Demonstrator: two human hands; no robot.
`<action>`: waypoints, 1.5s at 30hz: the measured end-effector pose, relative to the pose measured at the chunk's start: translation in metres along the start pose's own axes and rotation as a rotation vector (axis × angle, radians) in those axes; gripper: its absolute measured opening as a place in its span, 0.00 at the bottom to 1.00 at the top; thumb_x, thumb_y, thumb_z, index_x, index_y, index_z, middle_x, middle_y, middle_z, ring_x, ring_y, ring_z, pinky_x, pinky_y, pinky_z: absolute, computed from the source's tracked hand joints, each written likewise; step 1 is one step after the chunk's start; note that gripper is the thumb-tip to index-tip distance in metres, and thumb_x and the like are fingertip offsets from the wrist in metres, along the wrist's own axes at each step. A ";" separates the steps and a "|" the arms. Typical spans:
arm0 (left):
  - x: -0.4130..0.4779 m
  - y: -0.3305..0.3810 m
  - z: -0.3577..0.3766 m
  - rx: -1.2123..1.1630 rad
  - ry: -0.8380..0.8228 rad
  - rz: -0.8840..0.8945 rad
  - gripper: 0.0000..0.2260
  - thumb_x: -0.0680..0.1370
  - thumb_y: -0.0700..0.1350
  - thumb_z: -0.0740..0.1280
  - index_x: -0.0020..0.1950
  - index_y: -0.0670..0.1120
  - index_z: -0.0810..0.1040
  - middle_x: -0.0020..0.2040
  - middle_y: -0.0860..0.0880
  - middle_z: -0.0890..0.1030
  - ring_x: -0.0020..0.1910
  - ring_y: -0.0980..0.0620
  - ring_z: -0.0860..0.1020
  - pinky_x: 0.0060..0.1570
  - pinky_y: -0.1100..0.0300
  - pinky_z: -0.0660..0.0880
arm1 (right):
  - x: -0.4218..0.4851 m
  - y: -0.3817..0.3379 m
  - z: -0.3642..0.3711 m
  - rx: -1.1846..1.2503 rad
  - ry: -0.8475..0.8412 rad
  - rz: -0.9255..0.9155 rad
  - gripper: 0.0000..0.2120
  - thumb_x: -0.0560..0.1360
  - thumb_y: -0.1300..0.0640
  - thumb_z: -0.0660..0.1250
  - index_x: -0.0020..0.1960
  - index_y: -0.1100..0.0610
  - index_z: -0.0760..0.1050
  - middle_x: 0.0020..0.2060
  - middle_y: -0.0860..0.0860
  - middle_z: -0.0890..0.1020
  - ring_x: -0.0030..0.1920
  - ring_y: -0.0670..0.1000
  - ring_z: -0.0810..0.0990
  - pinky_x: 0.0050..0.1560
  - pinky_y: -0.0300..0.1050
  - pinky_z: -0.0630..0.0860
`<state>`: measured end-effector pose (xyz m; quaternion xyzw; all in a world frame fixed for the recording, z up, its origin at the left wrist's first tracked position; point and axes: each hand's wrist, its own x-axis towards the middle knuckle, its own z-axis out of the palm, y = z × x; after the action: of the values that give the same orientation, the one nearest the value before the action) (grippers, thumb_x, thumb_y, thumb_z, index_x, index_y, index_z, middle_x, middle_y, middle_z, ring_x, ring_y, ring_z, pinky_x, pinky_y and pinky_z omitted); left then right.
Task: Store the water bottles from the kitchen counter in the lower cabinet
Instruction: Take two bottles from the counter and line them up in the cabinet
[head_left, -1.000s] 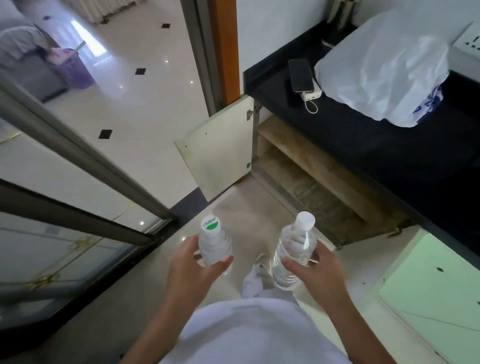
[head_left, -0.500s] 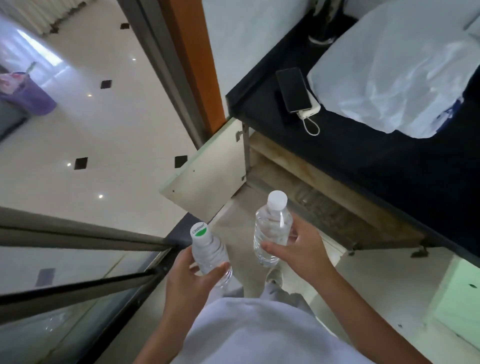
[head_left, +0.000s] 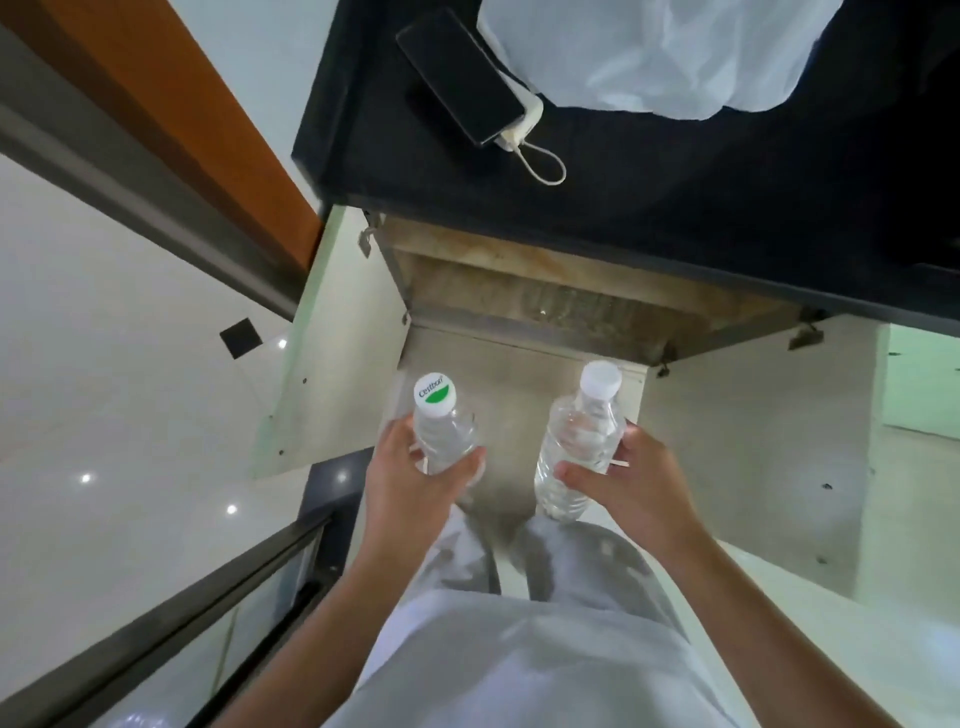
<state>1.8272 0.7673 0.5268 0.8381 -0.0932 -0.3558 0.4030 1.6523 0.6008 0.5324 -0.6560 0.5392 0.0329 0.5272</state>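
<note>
Two hands: left hand (head_left: 410, 486) fingers curl round the green-capped bottle (head_left: 445, 439), right hand (head_left: 631, 488) fingers round the white-capped bottle (head_left: 574, 441).

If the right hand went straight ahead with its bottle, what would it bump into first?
Probably nothing before the cabinet: the right hand and its bottle point at the open front, with bare floor between. Depth is hard to judge.

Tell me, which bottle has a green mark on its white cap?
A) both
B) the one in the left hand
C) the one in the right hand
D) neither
B: the left hand grips the bottle with the green-marked cap, while the right hand grips the plain-capped bottle.
</note>
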 end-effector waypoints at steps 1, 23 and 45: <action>0.009 0.001 0.002 -0.011 -0.008 -0.003 0.22 0.67 0.54 0.81 0.57 0.56 0.78 0.51 0.58 0.82 0.47 0.64 0.81 0.43 0.70 0.73 | 0.004 0.004 0.005 0.004 0.001 0.014 0.25 0.61 0.44 0.81 0.55 0.48 0.81 0.46 0.43 0.87 0.45 0.41 0.86 0.48 0.45 0.83; 0.285 -0.210 0.251 0.074 -0.181 0.094 0.28 0.65 0.49 0.83 0.63 0.54 0.79 0.56 0.56 0.85 0.54 0.57 0.83 0.59 0.53 0.80 | 0.305 0.243 0.109 0.058 0.294 -0.012 0.15 0.67 0.40 0.77 0.50 0.41 0.76 0.41 0.33 0.80 0.41 0.38 0.80 0.46 0.31 0.72; 0.469 -0.157 0.328 0.349 -0.347 0.676 0.22 0.66 0.45 0.83 0.53 0.59 0.77 0.49 0.62 0.82 0.45 0.73 0.79 0.44 0.77 0.71 | 0.468 0.257 0.062 -0.182 0.319 -0.221 0.21 0.61 0.35 0.75 0.48 0.45 0.83 0.42 0.42 0.86 0.42 0.43 0.83 0.46 0.45 0.81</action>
<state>1.9283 0.4626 0.0277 0.7438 -0.4884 -0.3181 0.3271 1.6887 0.3663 0.0498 -0.7529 0.5354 -0.0809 0.3742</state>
